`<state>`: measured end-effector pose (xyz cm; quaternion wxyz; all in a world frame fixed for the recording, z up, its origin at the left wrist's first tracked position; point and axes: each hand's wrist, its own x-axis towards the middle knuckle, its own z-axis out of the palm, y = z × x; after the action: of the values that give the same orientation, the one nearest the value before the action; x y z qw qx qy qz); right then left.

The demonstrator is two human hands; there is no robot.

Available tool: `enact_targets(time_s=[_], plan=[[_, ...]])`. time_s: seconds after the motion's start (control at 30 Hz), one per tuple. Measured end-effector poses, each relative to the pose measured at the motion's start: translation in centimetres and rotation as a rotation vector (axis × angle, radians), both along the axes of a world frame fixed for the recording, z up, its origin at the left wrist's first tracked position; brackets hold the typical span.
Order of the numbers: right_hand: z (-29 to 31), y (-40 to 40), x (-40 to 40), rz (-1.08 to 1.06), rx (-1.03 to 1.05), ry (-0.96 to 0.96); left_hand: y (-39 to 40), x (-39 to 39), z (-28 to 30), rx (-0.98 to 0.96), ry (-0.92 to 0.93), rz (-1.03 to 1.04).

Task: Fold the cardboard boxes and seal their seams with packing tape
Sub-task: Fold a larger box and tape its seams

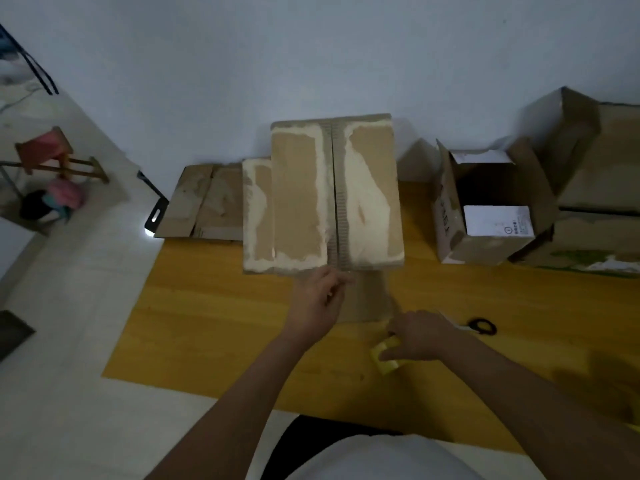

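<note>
Cardboard box (334, 195) stands mid-mat at 12 o'clock, top flaps folded shut, centre seam bare between pale torn patches. Left hand (318, 299) pinches something thin at the seam's near edge; what it is, blur hides. Right hand (417, 336) at 3 o'clock grips the yellow tape roll (384, 358) on the yellow mat (207, 323). Scissors (482, 326) lie just beyond. Open box (485, 206) at 2 o'clock carries printed labels, unreadable. Flattened cardboard (204, 202) lies at 10 o'clock. Bare mat stretches toward 8 o'clock.
</note>
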<state>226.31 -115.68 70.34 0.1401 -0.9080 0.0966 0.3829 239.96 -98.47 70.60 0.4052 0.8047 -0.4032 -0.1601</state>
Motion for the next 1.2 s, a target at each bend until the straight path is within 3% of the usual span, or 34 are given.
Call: enact_targets(time_s=[0.1, 0.17, 0.27, 0.4, 0.6, 0.73, 1.0, 1.1, 1.2], plan=[[-0.7, -0.1, -0.4, 0.089, -0.001, 0.042, 0.5, -2.6, -1.4, 0.165, 0.795, 0.160], [-1.1, 0.1, -1.0, -0.031, 0.100, -0.001, 1.3, -4.4, -3.4, 0.276, 1.147, 0.278], [-1.0, 0.3, -2.2, -0.231, 0.232, -0.088, 1.9, -7.8, -6.3, 0.311, 1.488, 0.470], [-0.2, 0.5, -3.3, -0.342, 0.305, -0.120, 0.9, -11.0, -8.9, 0.178, 1.769, 0.614], [0.9, 0.1, -4.0, -0.516, 0.393, -0.265, -1.9, -11.1, -8.4, -0.097, 1.781, 0.761], [1.4, -0.6, -4.2, -0.573, 0.445, -0.367, -2.5, -10.2, -8.4, -0.098, 1.714, 0.687], [3.8, -1.5, -3.1, -0.477, 0.468, -0.342, -1.8, -7.1, -5.6, 0.082, 1.656, 0.469], [5.4, -1.4, -2.4, -0.409, 0.452, -0.311, -1.9, -6.0, -4.9, 0.019, 1.513, 0.472], [7.4, -1.6, -1.7, -0.387, 0.473, -0.305, -1.8, -4.9, -3.4, -0.035, 1.205, 0.468]])
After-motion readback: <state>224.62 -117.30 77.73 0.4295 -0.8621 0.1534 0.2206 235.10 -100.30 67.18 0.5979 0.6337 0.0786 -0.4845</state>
